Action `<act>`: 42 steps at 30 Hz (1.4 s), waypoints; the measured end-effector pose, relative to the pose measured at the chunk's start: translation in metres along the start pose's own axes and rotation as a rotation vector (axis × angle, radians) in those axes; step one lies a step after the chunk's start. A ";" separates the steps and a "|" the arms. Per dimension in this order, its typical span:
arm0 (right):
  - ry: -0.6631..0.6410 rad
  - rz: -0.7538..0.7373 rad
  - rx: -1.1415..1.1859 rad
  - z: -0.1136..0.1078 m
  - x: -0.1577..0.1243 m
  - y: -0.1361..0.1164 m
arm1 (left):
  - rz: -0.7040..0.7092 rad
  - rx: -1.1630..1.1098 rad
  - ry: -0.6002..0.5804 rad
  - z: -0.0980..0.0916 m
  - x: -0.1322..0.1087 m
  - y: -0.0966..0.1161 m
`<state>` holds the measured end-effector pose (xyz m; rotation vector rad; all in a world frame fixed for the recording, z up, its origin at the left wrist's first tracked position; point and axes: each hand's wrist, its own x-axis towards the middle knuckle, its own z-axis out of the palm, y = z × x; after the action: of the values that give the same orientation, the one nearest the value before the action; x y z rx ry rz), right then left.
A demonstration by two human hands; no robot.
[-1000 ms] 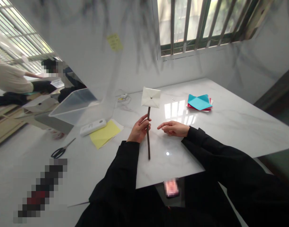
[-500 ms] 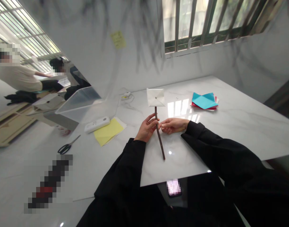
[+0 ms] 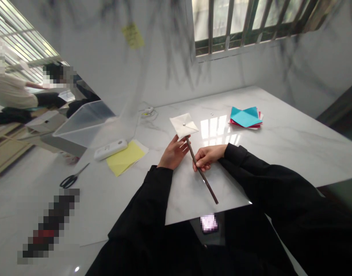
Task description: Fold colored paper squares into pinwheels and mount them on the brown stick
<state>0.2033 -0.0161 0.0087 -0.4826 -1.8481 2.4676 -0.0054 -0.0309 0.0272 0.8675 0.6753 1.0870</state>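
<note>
A white paper pinwheel (image 3: pixel 184 125) is pinned to the top of a thin dark stick (image 3: pixel 204 179), which slants down to the right over the white marble table (image 3: pixel 293 149). My right hand (image 3: pixel 206 157) grips the stick near its upper part. My left hand (image 3: pixel 173 152) is just under the paper head, fingertips touching it and the top of the stick. Both sleeves are black.
A stack of turquoise and red paper squares (image 3: pixel 245 117) lies at the far right. Yellow paper (image 3: pixel 124 157), a white remote-like device (image 3: pixel 110 149), a clear plastic bin (image 3: pixel 86 122) and scissors (image 3: pixel 73 177) are to the left. Other people sit at far left.
The stick has tilted from upright to slanting down-right, and the pinwheel head dropped lower. My right hand moved in and closed on the stick; my left hand shifted up to the head.
</note>
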 end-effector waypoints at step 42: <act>0.716 -0.368 0.659 0.004 0.011 -0.014 | -0.025 -0.149 0.198 0.009 0.014 -0.006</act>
<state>0.1893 -0.0134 0.0201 -0.7522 -0.7307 2.0699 0.0093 -0.0217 0.0265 0.6275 0.7566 1.1944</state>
